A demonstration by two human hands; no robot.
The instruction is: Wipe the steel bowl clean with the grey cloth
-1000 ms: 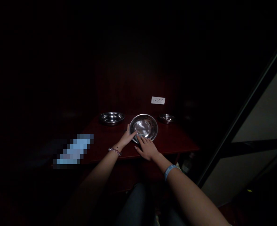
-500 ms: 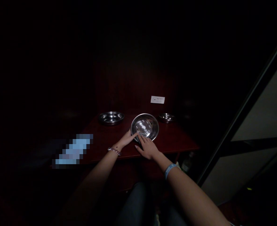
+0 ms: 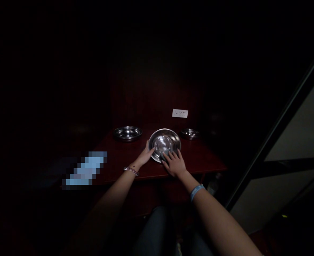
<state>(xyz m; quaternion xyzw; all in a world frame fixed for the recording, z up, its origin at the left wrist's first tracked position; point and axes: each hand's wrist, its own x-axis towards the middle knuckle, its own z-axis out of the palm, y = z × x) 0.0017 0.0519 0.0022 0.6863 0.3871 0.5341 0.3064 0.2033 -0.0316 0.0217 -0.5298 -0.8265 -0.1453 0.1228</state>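
Note:
A shiny stainless steel bowl [image 3: 170, 140] is tilted toward me above the red-brown table [image 3: 127, 161]. My left hand [image 3: 145, 155] grips its left rim, the thumb over the edge and the other fingers hidden behind. Spread across the lower right of the bowl are the fingers of my right hand [image 3: 176, 163], with the fingertips at the inner wall. A dull grey patch shows by those fingertips; whether it is a cloth or a reflection I cannot tell.
A wide steel dish [image 3: 127, 133] lies at the back left of the table, and a smaller steel dish [image 3: 190, 133] at the back right. A white socket panel [image 3: 180, 113] is on the wall. A bottle [image 3: 213, 184] stands below the table's right side.
My right hand has slid to the right across the bowl, away from my left thumb, and its fingers are more spread. My left hand keeps its hold on the rim.

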